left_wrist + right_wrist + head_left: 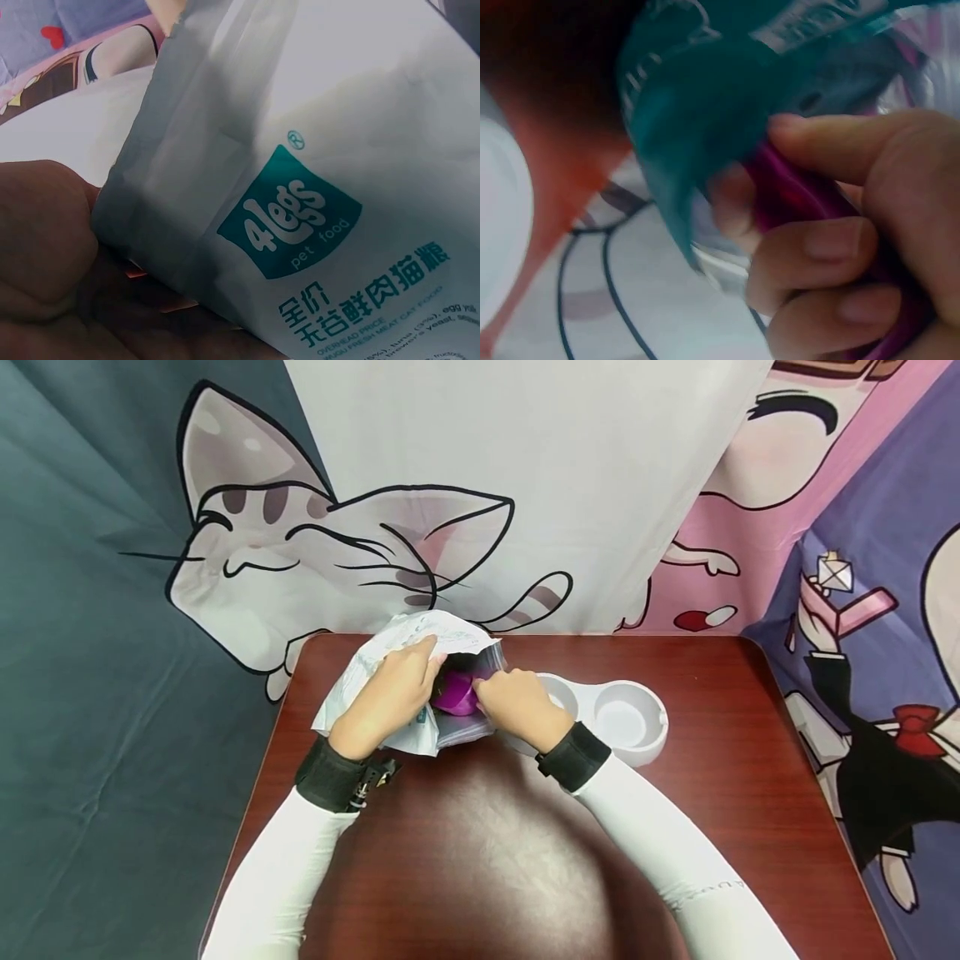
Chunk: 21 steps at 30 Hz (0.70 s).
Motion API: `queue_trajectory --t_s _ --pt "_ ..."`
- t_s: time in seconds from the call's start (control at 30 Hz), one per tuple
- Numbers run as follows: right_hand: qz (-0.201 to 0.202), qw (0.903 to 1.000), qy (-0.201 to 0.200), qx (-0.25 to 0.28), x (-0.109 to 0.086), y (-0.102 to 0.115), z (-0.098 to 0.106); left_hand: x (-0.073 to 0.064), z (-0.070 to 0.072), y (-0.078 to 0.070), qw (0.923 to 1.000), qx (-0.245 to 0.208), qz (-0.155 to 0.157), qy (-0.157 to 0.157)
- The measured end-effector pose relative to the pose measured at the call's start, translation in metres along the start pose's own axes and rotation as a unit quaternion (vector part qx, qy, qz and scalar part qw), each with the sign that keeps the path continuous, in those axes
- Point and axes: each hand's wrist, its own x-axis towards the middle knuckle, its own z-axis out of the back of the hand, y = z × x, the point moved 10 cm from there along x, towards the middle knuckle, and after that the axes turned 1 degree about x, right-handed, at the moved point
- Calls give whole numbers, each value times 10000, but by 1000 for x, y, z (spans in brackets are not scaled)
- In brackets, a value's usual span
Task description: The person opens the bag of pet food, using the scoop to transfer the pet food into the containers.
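My left hand [397,689] grips the white cat food bag [315,195] by its edge, with the thumb on one side and the fingers behind it in the left wrist view. Teal lettering and a "4Legs pet food" logo show on the bag. Its mouth faces right, where a purple scoop [455,693] sits in the opening. My right hand [525,706] holds the scoop's handle, fingers curled round it in the right wrist view. Some of the scoop is hidden by the bag's teal side there, and the bag's contents are mostly in shadow.
Just right of the bag, partly behind my right hand, stands a white double bowl [626,722] with two round wells. Both rest on a reddish-brown table [720,793]. Cartoon-printed cloth [600,510] hangs behind the table's far edge.
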Motion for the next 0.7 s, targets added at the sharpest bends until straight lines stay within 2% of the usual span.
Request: queue_trajectory --t_s 0.33,0.53,0.7 --pt "-506 9985 -1 228 14 7 -32 2 -2 -3 9999 17 -113 15" --pt "-854 9948 -281 488 18 5 -34 2 -5 -6 9999 43 -136 25" --pt "-1011 9904 -193 921 19 4 -41 2 -7 -5 9998 72 -173 56"
